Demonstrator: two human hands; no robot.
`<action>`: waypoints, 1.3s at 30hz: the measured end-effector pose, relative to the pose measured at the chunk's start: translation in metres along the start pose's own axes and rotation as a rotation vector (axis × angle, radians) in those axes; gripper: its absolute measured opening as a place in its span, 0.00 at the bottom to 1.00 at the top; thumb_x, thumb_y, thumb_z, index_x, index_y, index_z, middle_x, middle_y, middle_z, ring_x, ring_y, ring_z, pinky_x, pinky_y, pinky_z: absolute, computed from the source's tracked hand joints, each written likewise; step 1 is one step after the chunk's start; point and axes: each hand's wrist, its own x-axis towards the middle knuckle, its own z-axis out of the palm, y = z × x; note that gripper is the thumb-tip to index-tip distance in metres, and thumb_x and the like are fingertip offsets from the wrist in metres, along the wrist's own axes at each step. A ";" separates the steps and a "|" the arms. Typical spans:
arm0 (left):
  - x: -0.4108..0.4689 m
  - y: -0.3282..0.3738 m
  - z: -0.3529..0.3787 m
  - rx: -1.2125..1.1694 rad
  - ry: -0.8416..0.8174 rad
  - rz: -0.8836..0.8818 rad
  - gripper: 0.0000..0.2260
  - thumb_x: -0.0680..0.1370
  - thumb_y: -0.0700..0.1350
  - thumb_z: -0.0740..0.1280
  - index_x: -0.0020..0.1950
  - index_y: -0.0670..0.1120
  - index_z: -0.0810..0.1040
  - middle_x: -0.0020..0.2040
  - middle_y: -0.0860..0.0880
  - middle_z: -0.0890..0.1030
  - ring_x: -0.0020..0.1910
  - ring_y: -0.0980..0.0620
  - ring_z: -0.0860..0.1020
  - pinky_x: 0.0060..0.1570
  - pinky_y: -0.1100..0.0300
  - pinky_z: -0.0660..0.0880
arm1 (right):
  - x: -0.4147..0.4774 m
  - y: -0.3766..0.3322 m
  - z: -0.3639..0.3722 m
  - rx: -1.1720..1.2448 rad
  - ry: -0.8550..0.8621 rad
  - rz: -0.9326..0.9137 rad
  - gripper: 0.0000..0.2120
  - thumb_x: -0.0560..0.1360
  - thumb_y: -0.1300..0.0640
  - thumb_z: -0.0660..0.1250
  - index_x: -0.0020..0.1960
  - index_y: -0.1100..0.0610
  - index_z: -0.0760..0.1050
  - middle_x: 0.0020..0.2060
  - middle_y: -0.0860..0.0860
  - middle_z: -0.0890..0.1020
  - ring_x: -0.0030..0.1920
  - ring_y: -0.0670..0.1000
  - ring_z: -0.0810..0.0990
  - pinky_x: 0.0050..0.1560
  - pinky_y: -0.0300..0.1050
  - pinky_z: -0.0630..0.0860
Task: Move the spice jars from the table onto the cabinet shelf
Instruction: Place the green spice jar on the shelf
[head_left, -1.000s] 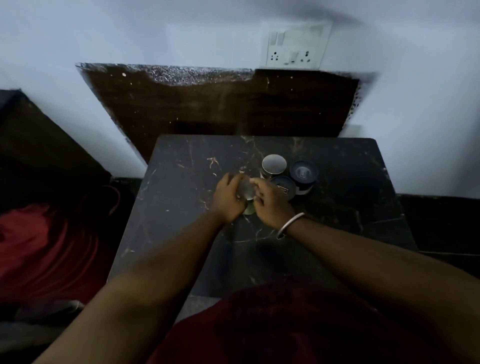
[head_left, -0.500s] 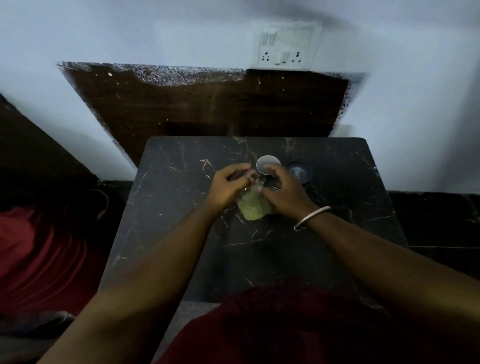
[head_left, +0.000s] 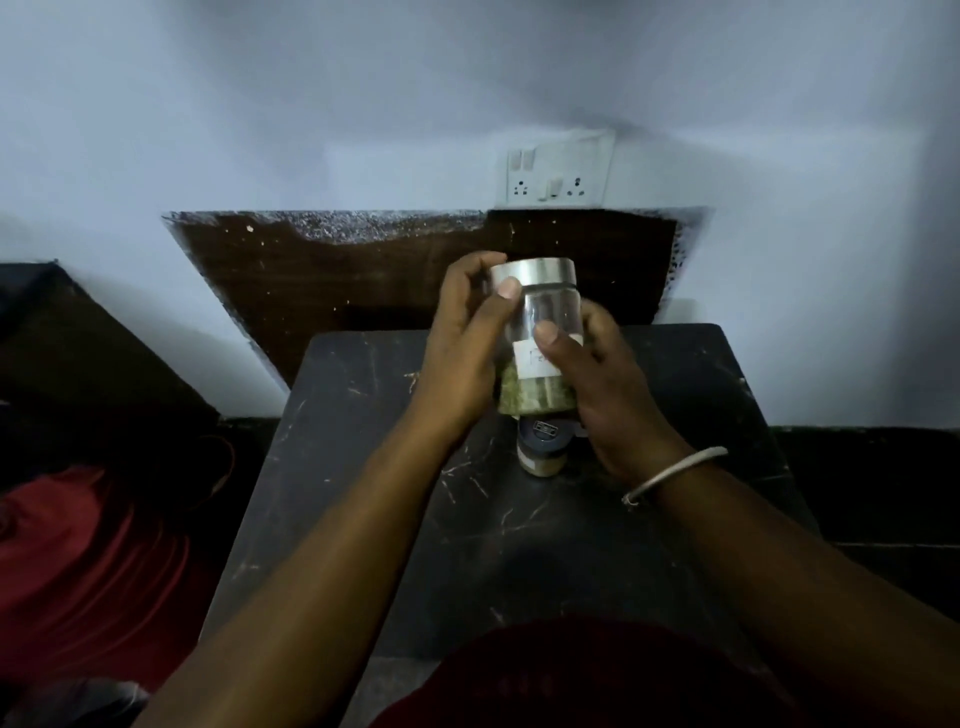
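- Head view: both hands clamped on one glass jar (head_left: 540, 332), left hand (head_left: 462, 358) up by the steel lid, right hand (head_left: 608, 384) low, jar lifted off the bench (head_left: 363, 467).
- Risk imo: smooth glass could slip, or clip the dark-lidded jar (head_left: 542, 441) right underneath.
- Contents: greenish spice, only bottom third; lower jar holds tan powder.

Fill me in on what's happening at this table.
A person holds a clear glass jar with a metal lid and greenish spice at the bottom, lifted above the dark marble table. The left hand and the right hand grip it from either side. A smaller dark-lidded jar stands on the table just below. No cabinet shelf is in view.
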 end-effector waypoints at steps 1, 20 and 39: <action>-0.004 0.002 0.006 -0.007 -0.026 0.014 0.17 0.81 0.50 0.63 0.69 0.49 0.71 0.59 0.44 0.79 0.55 0.48 0.82 0.54 0.47 0.82 | -0.002 -0.004 -0.002 -0.067 0.025 -0.058 0.29 0.78 0.46 0.70 0.75 0.50 0.67 0.63 0.53 0.82 0.60 0.53 0.85 0.58 0.62 0.83; -0.007 0.045 0.049 -0.218 -0.102 0.152 0.15 0.84 0.45 0.58 0.71 0.50 0.69 0.66 0.42 0.77 0.54 0.52 0.83 0.48 0.59 0.81 | -0.005 -0.039 -0.029 0.044 -0.181 -0.365 0.29 0.86 0.53 0.52 0.84 0.53 0.48 0.76 0.47 0.71 0.73 0.47 0.75 0.65 0.42 0.76; 0.136 0.214 0.086 -0.149 -0.223 0.626 0.13 0.86 0.46 0.60 0.70 0.53 0.73 0.69 0.44 0.80 0.62 0.44 0.83 0.55 0.50 0.82 | 0.067 -0.288 -0.024 -0.564 -0.012 -0.702 0.38 0.65 0.38 0.79 0.71 0.35 0.67 0.47 0.42 0.85 0.46 0.43 0.86 0.41 0.40 0.83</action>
